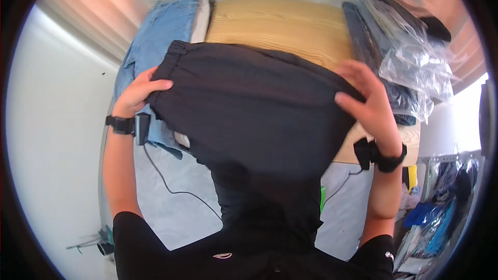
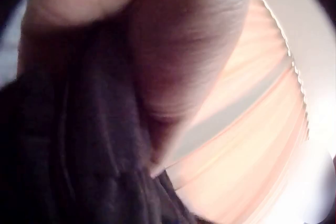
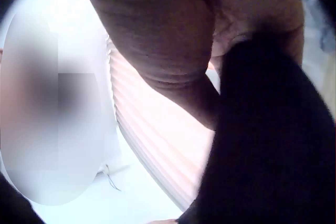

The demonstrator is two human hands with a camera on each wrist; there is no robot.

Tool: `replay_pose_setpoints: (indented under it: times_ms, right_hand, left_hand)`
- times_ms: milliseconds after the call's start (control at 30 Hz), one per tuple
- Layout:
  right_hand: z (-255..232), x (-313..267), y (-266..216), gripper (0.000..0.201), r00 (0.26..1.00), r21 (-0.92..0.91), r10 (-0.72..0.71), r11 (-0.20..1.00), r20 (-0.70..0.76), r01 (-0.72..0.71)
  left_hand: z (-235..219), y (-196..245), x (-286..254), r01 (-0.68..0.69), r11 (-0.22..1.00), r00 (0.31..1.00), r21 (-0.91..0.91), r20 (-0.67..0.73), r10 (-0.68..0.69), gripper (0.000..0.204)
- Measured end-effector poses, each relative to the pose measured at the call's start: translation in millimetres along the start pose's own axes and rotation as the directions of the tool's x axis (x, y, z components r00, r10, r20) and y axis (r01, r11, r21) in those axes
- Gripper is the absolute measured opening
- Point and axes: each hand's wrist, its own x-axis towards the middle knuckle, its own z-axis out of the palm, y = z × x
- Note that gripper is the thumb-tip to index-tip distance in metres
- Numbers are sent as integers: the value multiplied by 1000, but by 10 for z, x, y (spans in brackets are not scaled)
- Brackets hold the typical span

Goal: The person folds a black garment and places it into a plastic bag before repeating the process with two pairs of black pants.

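- Closest of all is the person's black shirt [image 1: 244, 264], and just beyond it the dark garment [image 1: 249, 109] is spread in front of the pale wooden table [image 1: 280, 21]; whether it touches the tabletop, I can't tell.
- What matters, as I'd judge it: the cloth's long axis runs crosswise from hand to hand, its far edge slanting closer to the body toward the right.
- Its gathered band [image 1: 178, 47] sits at the left end, so the left hand [image 1: 139, 92] is the nearer one to it; the right hand [image 1: 369, 101] has the opposite end.
- Left fingers: closed around the cloth, thumb laid on top, the rest mostly hidden behind it.
- Right fingers: bent over the far edge with the thumb on the near face, cloth caught between; I can't say how tightly.
- Below the hands, the cloth blends into other black clothing, so its lower hem is unclear to me.
- By count: one garment held, two hands, two wrist cameras [image 1: 142, 128], one table.
- Two clothing piles flank it: blue denim [image 1: 161, 36] at left, plastic-wrapped clothes [image 1: 415, 62] at right, layers too jumbled to number.
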Motion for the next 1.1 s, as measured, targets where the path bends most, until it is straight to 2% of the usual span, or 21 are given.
replay_pose_setpoints:
  times_ms: [33,100,233,333,367,467,500,533,567,600,633,667,700,733,767,800,833,867,933,1033,1100]
  right_hand:
    - [21,144,-37,49,989,-11,141,990,-53,-141]
    - [151,221,45,48,987,-287,-90,957,-133,48]
    - [433,-93,-78,45,996,-289,-6,957,84,30]
    - [640,-344,-151,41,970,-178,29,984,240,15]
    - [703,-417,-178,39,969,-139,23,990,247,12]
    - [879,-575,-204,78,976,441,22,890,217,-118]
    - [931,-594,-273,88,985,623,11,773,174,-119]
    - [938,-618,-335,106,990,722,-8,685,142,-98]
    - [896,-769,-337,100,998,765,66,642,14,-53]
    - [793,-1000,-311,93,983,798,147,602,-113,2]
    - [793,-1010,-362,87,959,770,222,638,-175,-7]
    - [790,-1024,-421,81,926,741,295,671,-236,-25]
    - [729,-1047,-373,74,876,608,396,778,-276,-160]
    - [671,-1066,-319,69,814,467,491,825,-312,-319]
    - [633,-1165,-224,70,750,545,552,779,-364,-309]
    - [528,-1326,-114,70,727,547,545,789,-416,-279]
    - [369,-1523,-20,70,695,546,544,798,-470,-255]
    - [140,-1734,30,70,675,551,557,793,-484,-259]
    - [-283,-2042,-13,69,599,557,592,784,-539,-275]
    - [-876,-2347,45,63,601,567,571,792,-559,-225]
    - [-1454,-2681,356,59,560,454,598,801,-573,-391]
  left_hand:
    - [-109,-199,63,8,988,992,157,-123,12,61]
    - [-329,-693,261,87,892,934,443,-347,82,52]
    - [-229,-1056,264,-3,870,859,493,-444,254,38]
    - [101,-591,91,-213,846,748,488,-476,463,25]
    - [256,-389,44,-318,838,729,444,-450,515,23]
    - [994,157,-131,-616,742,641,265,-380,667,23]
    - [1281,348,-276,-656,712,651,251,-288,702,22]
    - [1517,426,-331,-770,609,601,188,-107,792,23]
    - [1726,437,-350,-852,519,524,74,117,844,22]
    - [1954,437,-400,-792,589,525,-159,313,791,23]
    - [2158,422,-463,-661,662,466,-353,498,731,24]
    - [2336,301,-501,-590,667,391,-455,562,729,24]
    - [2422,143,-503,-501,674,310,-544,614,726,25]
    - [2373,39,-488,-582,681,386,-445,585,713,23]
    - [2281,-51,-473,-652,675,445,-345,548,709,22]
    - [2170,-107,-472,-706,665,493,-244,505,709,21]
    - [1935,-106,-441,-729,684,632,-26,355,689,18]
    - [1731,-217,-401,-651,720,755,241,117,645,20]
    - [1282,-614,-223,-313,714,705,626,-351,616,27]
    - [796,-996,-158,190,558,663,808,-524,534,61]
    - [852,-1059,-129,339,477,697,811,-557,452,71]
